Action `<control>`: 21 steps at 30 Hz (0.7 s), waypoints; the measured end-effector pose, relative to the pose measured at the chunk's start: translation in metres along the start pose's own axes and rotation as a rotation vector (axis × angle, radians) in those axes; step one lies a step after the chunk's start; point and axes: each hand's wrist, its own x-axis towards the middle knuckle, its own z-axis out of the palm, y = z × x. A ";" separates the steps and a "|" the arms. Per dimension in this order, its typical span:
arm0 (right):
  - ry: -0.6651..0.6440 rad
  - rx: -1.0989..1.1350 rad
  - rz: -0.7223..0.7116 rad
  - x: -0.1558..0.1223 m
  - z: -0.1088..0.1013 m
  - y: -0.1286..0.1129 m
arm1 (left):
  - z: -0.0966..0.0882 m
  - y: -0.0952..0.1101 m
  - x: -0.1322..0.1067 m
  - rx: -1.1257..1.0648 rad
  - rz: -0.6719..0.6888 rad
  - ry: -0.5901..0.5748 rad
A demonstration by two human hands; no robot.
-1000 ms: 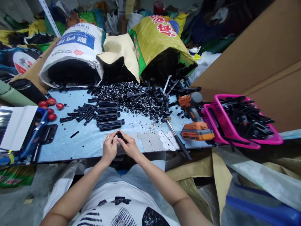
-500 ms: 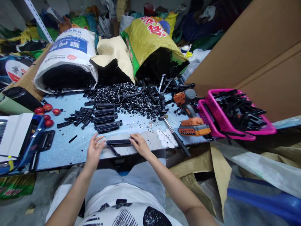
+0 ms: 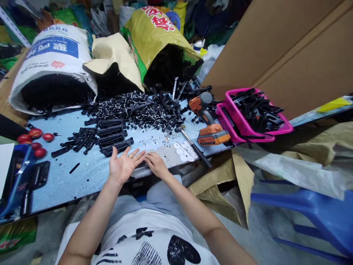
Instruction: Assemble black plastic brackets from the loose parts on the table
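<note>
My left hand (image 3: 124,165) is turned palm up, its fingers spread and stretched to the right, with a ring on one finger. Nothing lies in its palm. My right hand (image 3: 156,165) meets the left fingertips, its own fingers bent and pressed together; what they hold, if anything, is hidden. Both hands are over the grey board (image 3: 162,154) at the table's front edge. The hands cover most of whatever black part lies under them. Just beyond the left hand, several black folded bracket arms (image 3: 113,137) are stacked in a row, with loose narrow black bars (image 3: 85,139) beside them.
A heap of small black pins (image 3: 132,114) spreads before the open sacks (image 3: 162,33). Right of my hands are white discs (image 3: 184,151), a hammer (image 3: 195,147), a cordless drill (image 3: 212,132) and pink baskets (image 3: 245,125). Red fruits (image 3: 35,133) sit left. A blue chair (image 3: 311,206) stands right.
My left hand has turned palm up and moved right, reaching my right fingertips. The black hinged bar that showed between the hands is now mostly covered. The view has swung to the right.
</note>
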 end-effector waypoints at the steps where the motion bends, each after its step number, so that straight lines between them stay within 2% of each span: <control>1: 0.000 -0.002 0.000 0.000 0.000 0.000 | -0.005 0.003 -0.001 -0.003 0.012 0.017; 6: 0.008 -0.020 0.002 0.000 -0.001 -0.001 | -0.023 0.019 -0.006 -0.032 0.081 0.091; 9: 0.010 -0.017 -0.001 0.001 -0.001 -0.002 | -0.028 0.022 -0.006 -0.047 0.110 0.088; 17: 0.010 -0.012 0.006 0.001 0.000 -0.002 | -0.026 0.018 -0.005 -0.044 0.093 0.052; 21: 0.010 -0.021 0.004 0.001 0.001 -0.001 | -0.025 0.019 -0.006 -0.052 0.102 0.075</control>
